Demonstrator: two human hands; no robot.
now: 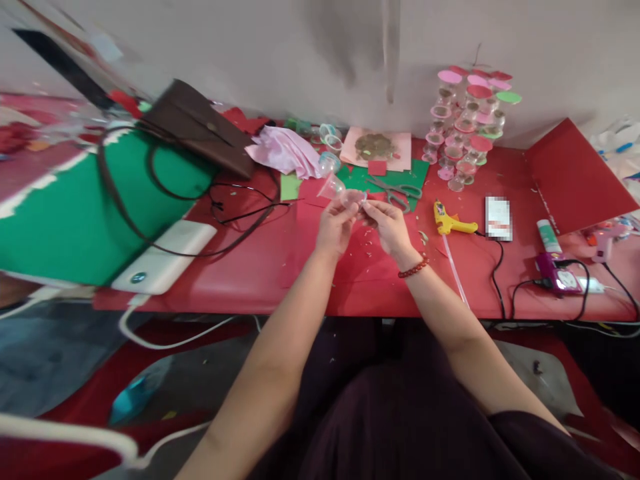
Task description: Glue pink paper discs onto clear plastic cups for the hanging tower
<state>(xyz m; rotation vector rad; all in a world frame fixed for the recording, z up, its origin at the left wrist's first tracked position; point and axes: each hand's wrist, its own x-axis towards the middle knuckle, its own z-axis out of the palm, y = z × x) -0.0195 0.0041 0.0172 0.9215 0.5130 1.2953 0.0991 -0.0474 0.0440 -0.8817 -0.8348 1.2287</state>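
Observation:
Above the red table, my left hand (339, 223) and my right hand (385, 223) meet with fingertips pinched together. Between them is a small see-through round piece (354, 196) that looks like a clear plastic cup; the fingers partly hide it. Another clear plastic cup (330, 187) lies tilted just beyond my left hand. Under the hands is a red sheet (320, 250) with small scraps scattered on it. Scissors (400, 192) lie on green paper (417, 175) past my right hand. A yellow glue gun (453, 222) rests to the right of that hand.
A hanging of joined clear cups with coloured discs (470, 127) stands at the back right. At left are a brown bag (200, 127), eyeglasses (245, 207) and a white power bank (167, 257). A purple power adapter (557, 273) with cables sits near the right front edge.

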